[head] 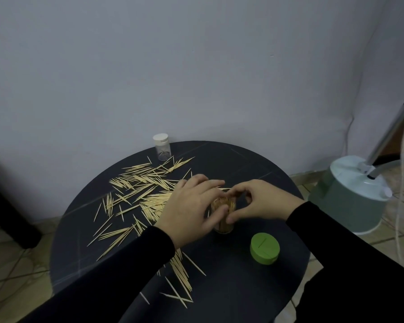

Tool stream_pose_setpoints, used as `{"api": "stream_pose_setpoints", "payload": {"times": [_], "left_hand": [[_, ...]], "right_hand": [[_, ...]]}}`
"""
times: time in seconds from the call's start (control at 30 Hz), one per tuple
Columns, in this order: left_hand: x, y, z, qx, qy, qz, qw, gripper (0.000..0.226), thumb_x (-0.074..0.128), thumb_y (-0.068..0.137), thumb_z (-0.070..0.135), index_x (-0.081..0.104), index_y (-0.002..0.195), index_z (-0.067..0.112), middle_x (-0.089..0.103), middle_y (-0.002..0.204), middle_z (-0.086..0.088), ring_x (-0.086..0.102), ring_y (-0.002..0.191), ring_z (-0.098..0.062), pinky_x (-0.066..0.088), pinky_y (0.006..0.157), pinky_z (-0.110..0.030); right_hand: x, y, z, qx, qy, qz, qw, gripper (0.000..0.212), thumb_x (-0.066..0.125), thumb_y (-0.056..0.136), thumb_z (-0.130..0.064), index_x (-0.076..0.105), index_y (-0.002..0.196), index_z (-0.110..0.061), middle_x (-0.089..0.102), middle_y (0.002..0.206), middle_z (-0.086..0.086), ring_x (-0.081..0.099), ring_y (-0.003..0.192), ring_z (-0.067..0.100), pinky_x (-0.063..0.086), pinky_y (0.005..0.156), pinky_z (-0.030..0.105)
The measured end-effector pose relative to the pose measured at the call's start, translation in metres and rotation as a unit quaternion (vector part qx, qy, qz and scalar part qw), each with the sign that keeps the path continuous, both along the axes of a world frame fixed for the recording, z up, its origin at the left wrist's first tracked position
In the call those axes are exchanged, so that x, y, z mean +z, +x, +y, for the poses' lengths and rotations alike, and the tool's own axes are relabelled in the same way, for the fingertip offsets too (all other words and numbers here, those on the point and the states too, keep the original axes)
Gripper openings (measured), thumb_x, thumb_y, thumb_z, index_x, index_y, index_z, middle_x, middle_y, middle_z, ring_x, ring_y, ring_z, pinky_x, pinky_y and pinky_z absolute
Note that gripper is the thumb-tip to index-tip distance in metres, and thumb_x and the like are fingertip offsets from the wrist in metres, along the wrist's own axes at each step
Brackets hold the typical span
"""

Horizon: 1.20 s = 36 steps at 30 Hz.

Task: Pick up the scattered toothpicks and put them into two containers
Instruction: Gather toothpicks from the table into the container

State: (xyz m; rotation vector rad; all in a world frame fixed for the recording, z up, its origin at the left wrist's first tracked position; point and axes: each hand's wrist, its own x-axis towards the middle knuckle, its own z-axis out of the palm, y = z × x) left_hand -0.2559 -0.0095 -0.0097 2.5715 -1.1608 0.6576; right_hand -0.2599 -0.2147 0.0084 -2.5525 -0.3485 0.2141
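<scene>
Several pale wooden toothpicks [139, 190] lie scattered over the left half of a round black table [243, 164], with more near the front edge [180, 273]. An open clear container [223, 203] packed with toothpicks stands at the table's middle, mostly hidden between both hands. My left hand [191, 210] grips its left side, thumb across the front. My right hand [264, 199] holds the right side, fingers curled at the rim. A second clear container with a white cap [162, 147] stands at the far edge.
A green lid [264, 251] lies on the table to the right of the container. A pale green appliance with a pole and white cords [352, 194] stands on the tiled floor to the right. A dark object [7, 206] stands at the left. The wall is close behind.
</scene>
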Motion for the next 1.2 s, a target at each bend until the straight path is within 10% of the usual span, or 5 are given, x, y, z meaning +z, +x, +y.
{"api": "stream_pose_setpoints", "payload": {"times": [0.3,0.77,0.93,1.2], "left_hand": [[-0.001,0.000,0.002,-0.018,0.073,-0.018,0.997,0.045,0.040,0.093,0.051,0.061,0.126,0.028,0.064,0.124,0.011,0.052,0.127,-0.020,0.044,0.092,-0.045],[0.005,-0.003,0.015,0.004,0.093,0.153,0.984,0.065,0.025,0.085,0.073,0.032,0.143,0.044,0.015,0.158,0.016,0.004,0.146,-0.009,0.011,0.114,-0.045],[0.011,-0.005,0.044,-0.020,0.018,0.147,0.989,0.053,0.045,0.083,0.067,0.056,0.125,0.037,0.052,0.124,0.013,0.041,0.118,-0.006,0.041,0.099,-0.038],[0.012,-0.035,0.086,0.000,0.163,0.340,0.926,0.086,0.083,0.056,0.057,0.045,0.133,0.048,0.036,0.135,0.025,0.026,0.125,0.005,0.024,0.106,-0.018]], "right_hand": [[0.001,0.001,0.000,0.001,0.003,0.001,1.000,0.046,0.081,0.067,-0.049,0.065,0.108,-0.037,0.059,0.086,-0.021,0.048,0.066,-0.010,0.030,0.059,0.013],[-0.002,-0.001,0.000,0.021,0.016,-0.007,1.000,0.051,0.079,0.072,-0.046,0.061,0.117,-0.031,0.059,0.095,-0.017,0.048,0.067,-0.022,0.038,0.056,0.007],[-0.008,-0.006,0.006,0.027,0.029,-0.002,0.999,0.053,0.076,0.074,-0.048,0.057,0.119,-0.030,0.056,0.092,-0.016,0.049,0.064,-0.016,0.038,0.052,0.006],[-0.021,-0.016,0.018,0.015,0.045,0.006,0.999,0.062,0.077,0.068,-0.054,0.052,0.122,-0.038,0.054,0.099,-0.023,0.050,0.083,-0.003,0.038,0.074,0.017]]}}
